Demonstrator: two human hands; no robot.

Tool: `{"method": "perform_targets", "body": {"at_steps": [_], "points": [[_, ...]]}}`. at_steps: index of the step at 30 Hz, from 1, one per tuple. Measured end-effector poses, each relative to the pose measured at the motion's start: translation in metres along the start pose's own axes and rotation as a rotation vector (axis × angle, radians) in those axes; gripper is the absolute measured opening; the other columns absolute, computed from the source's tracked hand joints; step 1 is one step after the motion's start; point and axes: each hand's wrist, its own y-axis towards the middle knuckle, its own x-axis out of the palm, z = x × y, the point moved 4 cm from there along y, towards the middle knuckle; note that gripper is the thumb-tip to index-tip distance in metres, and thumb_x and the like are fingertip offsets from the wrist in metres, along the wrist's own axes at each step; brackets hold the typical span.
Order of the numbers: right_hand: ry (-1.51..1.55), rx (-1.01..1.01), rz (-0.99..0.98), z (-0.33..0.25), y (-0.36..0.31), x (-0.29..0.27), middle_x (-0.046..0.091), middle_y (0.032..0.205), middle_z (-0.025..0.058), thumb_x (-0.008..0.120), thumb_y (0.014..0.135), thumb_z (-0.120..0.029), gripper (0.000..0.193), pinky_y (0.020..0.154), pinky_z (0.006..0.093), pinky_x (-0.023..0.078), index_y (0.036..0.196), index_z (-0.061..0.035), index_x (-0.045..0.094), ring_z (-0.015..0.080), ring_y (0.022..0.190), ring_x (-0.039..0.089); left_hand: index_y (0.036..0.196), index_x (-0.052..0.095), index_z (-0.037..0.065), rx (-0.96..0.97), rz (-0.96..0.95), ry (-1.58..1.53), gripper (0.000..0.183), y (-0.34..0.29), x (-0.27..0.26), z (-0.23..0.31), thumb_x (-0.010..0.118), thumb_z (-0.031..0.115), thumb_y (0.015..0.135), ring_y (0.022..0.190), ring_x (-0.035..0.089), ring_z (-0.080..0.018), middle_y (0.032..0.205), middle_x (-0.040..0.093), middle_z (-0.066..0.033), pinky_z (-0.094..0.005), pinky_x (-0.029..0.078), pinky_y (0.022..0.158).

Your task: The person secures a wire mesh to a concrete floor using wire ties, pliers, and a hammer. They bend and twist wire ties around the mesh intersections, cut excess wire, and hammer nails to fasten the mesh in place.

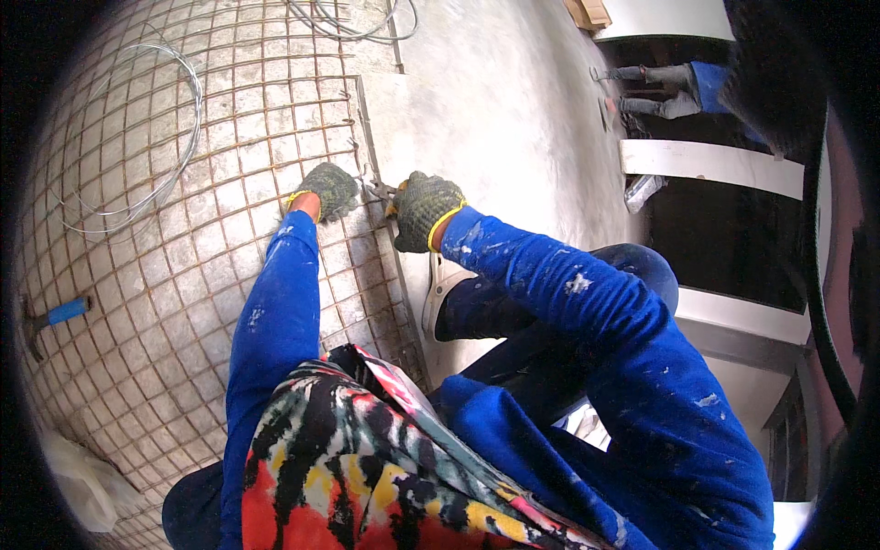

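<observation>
Clutching pliers [379, 191] at the right edge of the mesh [240, 170], the right hand [427, 209] is closed round the handles; the tool's metal head points left, over the mesh edge. Left hand [330, 191] is on the mesh just inside that edge, fingers bent down; cannot tell whether it pinches a bar or wire, fingertips hidden.

Handling, judged by look: pliers likely small, fairly light, rigid, hard to break; best held low on the handles, away from the head. Knit gloves should help grip but dull fine feel. Mesh looks stiff bar by bar, springy across its spread, probably heavy as a whole, rough rather than slippery; take hold at a bar crossing, clear of the cut ends on the edge.

Pose: left arm nearly straight, reaching forward over the mesh; right elbow bent out beyond the mesh's right side, forearm angled in toward the edge. Wire coil [197, 101] lies on the mesh's far left part, hammer [66, 310] on its near left.
</observation>
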Motion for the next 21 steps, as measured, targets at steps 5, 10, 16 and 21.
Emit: {"method": "perform_targets", "body": {"at_steps": [5, 10, 16, 21], "points": [[0.154, 0.185, 0.067, -0.004, 0.011, 0.016, 0.066, 0.123, 0.015, 0.074, 0.08, -0.027, 0.033, 0.094, 0.044, 0.056, 0.113, -0.0227, 0.078, 0.0345, 0.115, 0.066, 0.086, 0.079, 0.011, -0.189, -0.153, -0.342, 0.024, -0.002, -0.002, -0.001, 0.066, 0.031, 0.088, 0.072, 0.074, -0.03, 0.081, 0.076, -0.0132, -0.0432, 0.058, 0.067], [0.251, 0.25, 0.107, -0.003, 0.009, 0.02, 0.068, 0.12, 0.0169, 0.074, 0.084, -0.029, 0.037, 0.094, 0.045, 0.056, 0.116, -0.0102, 0.073, 0.0349, 0.113, 0.068, 0.086, 0.079, 0.013, 0.075, -0.101, 0.193, 0.023, 0.001, -0.015, 0.018, 0.066, 0.031, 0.086, 0.074, 0.074, -0.0306, 0.083, 0.076, -0.0142, -0.0436, 0.058, 0.07], [0.27, 0.205, 0.204, -0.015, 0.007, 0.015, 0.072, 0.114, 0.0195, 0.068, 0.092, -0.032, 0.037, 0.093, 0.047, 0.056, 0.115, -0.0036, 0.071, 0.0362, 0.112, 0.069, 0.084, 0.079, 0.013, -0.043, -0.145, -0.099, 0.021, -0.005, -0.02, 0.016, 0.067, 0.03, 0.084, 0.074, 0.073, -0.0312, 0.084, 0.076, -0.0145, -0.0439, 0.057, 0.071], [0.634, 0.514, 0.153, -0.016, 0.01, 0.029, 0.073, 0.111, 0.0204, 0.068, 0.088, -0.02, 0.028, 0.089, 0.0473, 0.058, 0.111, -0.0058, 0.076, 0.0383, 0.105, 0.072, 0.087, 0.079, 0.009, 0.016, -0.14, -0.171, 0.022, 0.001, -0.013, 0.007, 0.066, 0.025, 0.093, 0.058, 0.068, -0.0228, 0.075, 0.074, -0.0118, -0.0392, 0.053, 0.054]]}}
